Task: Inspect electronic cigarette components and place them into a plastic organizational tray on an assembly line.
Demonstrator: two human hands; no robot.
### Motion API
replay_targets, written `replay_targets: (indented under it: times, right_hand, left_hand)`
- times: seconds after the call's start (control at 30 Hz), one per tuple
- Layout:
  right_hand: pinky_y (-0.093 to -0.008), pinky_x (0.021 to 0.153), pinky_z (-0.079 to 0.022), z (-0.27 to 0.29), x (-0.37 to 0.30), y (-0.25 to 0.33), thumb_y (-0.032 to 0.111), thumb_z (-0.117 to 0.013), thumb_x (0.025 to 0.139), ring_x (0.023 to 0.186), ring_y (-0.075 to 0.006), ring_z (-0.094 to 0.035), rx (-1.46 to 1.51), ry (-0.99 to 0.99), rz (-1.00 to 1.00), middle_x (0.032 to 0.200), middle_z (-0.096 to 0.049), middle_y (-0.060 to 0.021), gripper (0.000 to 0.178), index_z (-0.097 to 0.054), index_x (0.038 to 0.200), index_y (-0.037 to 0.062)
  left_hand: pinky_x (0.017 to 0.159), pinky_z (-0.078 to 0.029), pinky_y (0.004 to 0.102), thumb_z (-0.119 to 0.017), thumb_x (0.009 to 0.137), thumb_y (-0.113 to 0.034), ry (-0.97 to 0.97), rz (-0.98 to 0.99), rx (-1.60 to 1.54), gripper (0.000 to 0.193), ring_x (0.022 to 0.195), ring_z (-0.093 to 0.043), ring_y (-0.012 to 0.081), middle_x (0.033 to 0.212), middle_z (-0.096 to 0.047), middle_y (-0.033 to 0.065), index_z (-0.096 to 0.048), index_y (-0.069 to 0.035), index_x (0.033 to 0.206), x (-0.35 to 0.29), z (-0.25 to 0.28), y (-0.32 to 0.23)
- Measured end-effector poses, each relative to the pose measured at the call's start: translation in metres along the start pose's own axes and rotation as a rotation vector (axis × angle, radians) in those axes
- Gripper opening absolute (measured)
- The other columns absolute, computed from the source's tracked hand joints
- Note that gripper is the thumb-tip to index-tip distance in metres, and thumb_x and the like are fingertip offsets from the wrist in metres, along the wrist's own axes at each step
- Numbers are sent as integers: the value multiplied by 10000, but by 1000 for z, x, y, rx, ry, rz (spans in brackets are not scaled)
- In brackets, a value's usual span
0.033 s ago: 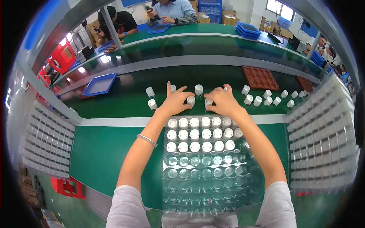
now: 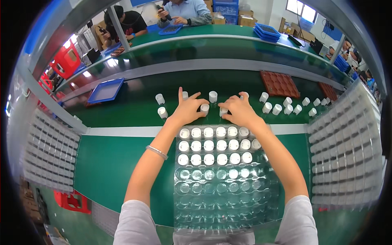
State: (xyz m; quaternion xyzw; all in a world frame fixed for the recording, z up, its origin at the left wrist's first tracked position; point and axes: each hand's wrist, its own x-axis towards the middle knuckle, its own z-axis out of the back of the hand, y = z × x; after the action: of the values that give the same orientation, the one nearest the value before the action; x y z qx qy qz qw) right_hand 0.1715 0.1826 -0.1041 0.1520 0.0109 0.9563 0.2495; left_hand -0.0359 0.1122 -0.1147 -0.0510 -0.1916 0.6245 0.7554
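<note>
My left hand is closed at thumb and fingers around a small white cylinder on the green belt. Mirroring it, my right hand pinches another white cylinder. Between and beyond the hands stands a third white cylinder, untouched. One more cylinder shows partly behind my left fingers, and another behind my right. Below the hands lies a clear plastic tray of round pockets. White cylinders fill its far rows, partly covered by my right forearm; the nearer pockets hold none.
Loose white cylinders stand left and right on the belt. Farther back are a brown-red molded tray and a blue-rimmed tray. Stacked clear trays rise left and right. People work across the bench.
</note>
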Motion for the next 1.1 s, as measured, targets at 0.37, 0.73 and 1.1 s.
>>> replay_targets:
  times: [0.37, 0.73, 1.1]
  right_hand:
    - [-305, 771, -487, 90, -49, 50, -51, -700, 642, 935, -224, -573, 976, -579, 155, 1038, -565, -165, 382, -576, 1002, -22]
    - [-286, 687, -496, 118, -64, 55, -31, -721, 618, 832, -216, -608, 669, -650, 293, 946, -607, -157, 383, -600, 981, -19]
    - [-194, 443, -452, 114, -76, 62, 223, -599, 848, 502, -95, -575, 1501, -310, -423, 672, -604, -84, 247, -581, 794, -17]
  left_hand:
    - [693, -473, 283, -722, 629, -10, -454, -248, -434, 468, 821, -574, 214, 981, -548, 89, -581, -41, 1073, -48, 90, -111]
    - [699, -512, 270, -758, 608, 23, -571, -279, -739, 393, 827, -627, 196, 949, -608, 115, -572, -8, 952, -65, 94, -130]
    - [583, -532, 243, -643, 815, -86, -12, 87, -1463, 225, 700, -646, 164, 811, -635, 141, -519, 40, 953, -61, 83, -116]
